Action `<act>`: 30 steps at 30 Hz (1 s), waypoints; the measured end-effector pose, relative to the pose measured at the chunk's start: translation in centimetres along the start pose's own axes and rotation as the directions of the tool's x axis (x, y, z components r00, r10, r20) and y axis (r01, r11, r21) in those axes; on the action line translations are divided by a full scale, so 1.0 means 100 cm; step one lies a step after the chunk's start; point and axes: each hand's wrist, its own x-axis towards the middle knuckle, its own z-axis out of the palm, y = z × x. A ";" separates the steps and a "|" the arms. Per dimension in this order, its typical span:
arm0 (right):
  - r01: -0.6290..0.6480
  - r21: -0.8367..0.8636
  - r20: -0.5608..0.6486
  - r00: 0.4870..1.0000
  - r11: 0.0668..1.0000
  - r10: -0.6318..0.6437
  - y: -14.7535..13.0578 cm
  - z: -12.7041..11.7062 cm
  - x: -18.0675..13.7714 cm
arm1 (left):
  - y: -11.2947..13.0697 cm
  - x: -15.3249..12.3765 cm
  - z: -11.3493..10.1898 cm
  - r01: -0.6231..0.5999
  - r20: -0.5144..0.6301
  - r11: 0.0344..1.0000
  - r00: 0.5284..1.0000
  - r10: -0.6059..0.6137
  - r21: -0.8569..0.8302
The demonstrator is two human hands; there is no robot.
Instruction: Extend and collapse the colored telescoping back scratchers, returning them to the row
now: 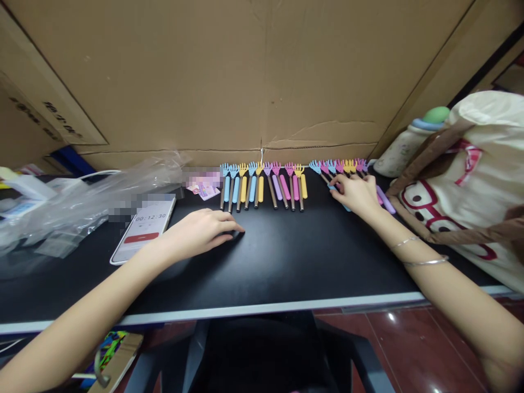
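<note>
The half-curled right hand [355, 191] overlies the right-hand scratchers [350, 166], handles slanting near-right, grip hidden; left hand [200, 232], loosely open, empty, lies apart.

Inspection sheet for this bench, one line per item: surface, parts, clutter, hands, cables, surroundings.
Surface: black tabletop, light front edge.
Parts: hand-headed scratchers in blue, yellow, purple and pink; left group laid side by side, right group partly hidden.
Clutter: clear plastic bag, phone showing 00:12:30, printed cards.
Left hand: at the tabletop, fingers loosely bent, nothing seen in it.
Right hand: fingers at the right group; grip unclear.
Cables: white cord behind the plastic bag.
Surroundings: cardboard behind, cream bag and bottle at right, tiled floor below.
</note>
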 end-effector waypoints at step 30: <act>0.274 0.145 0.023 0.960 0.951 -0.280 -0.051 -0.010 0.036 | 0.000 -0.001 -0.002 0.062 0.096 0.998 0.994 -0.059 -0.029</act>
